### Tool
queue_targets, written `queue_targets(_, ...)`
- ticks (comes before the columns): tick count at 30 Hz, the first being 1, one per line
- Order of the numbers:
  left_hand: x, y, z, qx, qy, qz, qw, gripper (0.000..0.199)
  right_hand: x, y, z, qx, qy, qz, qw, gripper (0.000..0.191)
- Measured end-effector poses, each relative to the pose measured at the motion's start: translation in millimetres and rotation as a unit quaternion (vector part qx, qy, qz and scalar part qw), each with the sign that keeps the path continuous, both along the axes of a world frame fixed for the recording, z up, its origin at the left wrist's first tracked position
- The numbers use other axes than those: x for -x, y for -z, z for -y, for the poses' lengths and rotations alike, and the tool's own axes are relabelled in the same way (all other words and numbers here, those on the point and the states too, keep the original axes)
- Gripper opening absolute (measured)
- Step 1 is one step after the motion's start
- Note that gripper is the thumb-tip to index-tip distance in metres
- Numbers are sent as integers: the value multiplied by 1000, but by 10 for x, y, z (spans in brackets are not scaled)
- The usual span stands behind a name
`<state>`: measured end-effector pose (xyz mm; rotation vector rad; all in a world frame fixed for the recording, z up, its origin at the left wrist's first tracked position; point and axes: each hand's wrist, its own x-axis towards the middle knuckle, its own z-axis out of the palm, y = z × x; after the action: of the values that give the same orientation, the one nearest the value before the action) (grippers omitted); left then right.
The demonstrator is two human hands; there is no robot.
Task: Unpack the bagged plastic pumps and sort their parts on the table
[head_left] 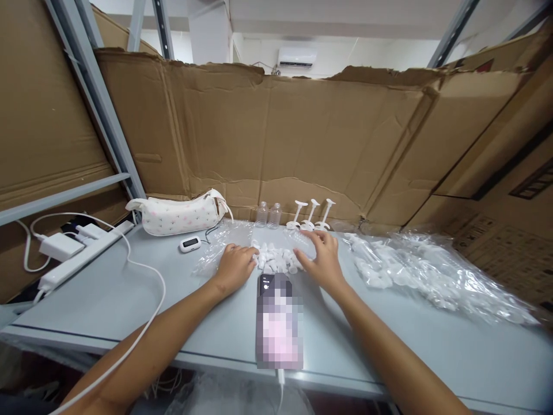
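Observation:
A loose pile of small white plastic pieces (pixel 276 259) lies between my two hands. My left hand (pixel 235 266) rests at the pile's left edge, fingers curled with the tips by the pieces; whatever they hold, if anything, is hidden. Over the right side is my right hand (pixel 323 260), thumb and fingers spread apart, nothing visible between them. Behind the pile stand two clear bottles (pixel 268 215) without caps. To their right, three white T-shaped plastic parts (pixel 313 214) with round bases stand upright in a row. Just below the pile lies a phone (pixel 280 323) with a blurred screen.
Clear bags of white parts (pixel 415 268) cover the right side. A crumpled clear bag (pixel 224 242) lies by my left hand, near a small white device (pixel 190 244) and a patterned pouch (pixel 181 214). A white cable (pixel 159 288) crosses my left forearm. Cardboard (pixel 276 132) walls the back.

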<state>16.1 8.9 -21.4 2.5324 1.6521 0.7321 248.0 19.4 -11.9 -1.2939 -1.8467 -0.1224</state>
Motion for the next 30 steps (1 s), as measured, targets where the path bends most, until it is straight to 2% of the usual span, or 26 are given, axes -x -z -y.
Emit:
queue_targets(3,-10,-23,26,-1,8,24,1000,22,87,-88,-170,35,-21,16,999,42)
queue_targets(7,-6,-44,65,-13,1,30,999,22,298,-178,-544,151,-49,-5,987,37)
queue_targets(11,23,-48,73,-19,-5,35,999,20,553,-111,-940,181,-17,-14,983,37)
queue_targets(15,57,-70,75,-32,-2,32,999,16,744,5,-1134,202,4,4,979,37)
queue_targets(19,72,-70,83,-33,4,18,999,14,771,-12,-1107,214,30,46,975,46)
queue_targets(24,71,-70,92,-42,21,31,998,13,535,-171,-888,209,42,99,972,46)
queue_targets(27,31,-287,201,-56,60,105,991,13,276,-271,-699,196,72,107,972,42)
queue_targets(30,-31,-688,521,-41,140,265,953,13,-47,-342,-502,188,103,97,972,33)
